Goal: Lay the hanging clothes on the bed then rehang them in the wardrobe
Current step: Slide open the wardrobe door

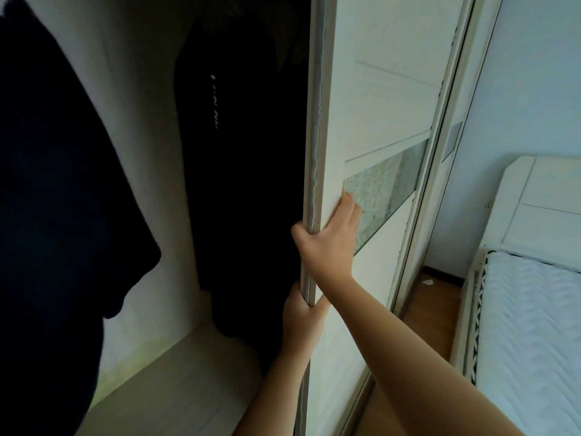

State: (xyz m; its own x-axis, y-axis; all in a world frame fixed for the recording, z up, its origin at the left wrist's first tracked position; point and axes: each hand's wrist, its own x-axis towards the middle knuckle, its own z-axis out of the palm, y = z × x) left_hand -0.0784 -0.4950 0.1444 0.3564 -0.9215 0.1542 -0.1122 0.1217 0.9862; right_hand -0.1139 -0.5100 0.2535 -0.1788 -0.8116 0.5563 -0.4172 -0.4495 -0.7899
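Both hands hold the door (377,105) edge, left hand (301,313) below right hand (328,240), fingers curled round it. Dark clothes (242,168) hang in the wardrobe (151,152). I think this is the opening step. Next, lift clothes onto the bed (534,325).

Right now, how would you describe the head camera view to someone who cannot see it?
Both hands grip the edge of a white sliding wardrobe door, the right hand above the left hand. Dark clothes hang inside the open wardrobe, one black garment showing white lettering. A white bed stands to the right.
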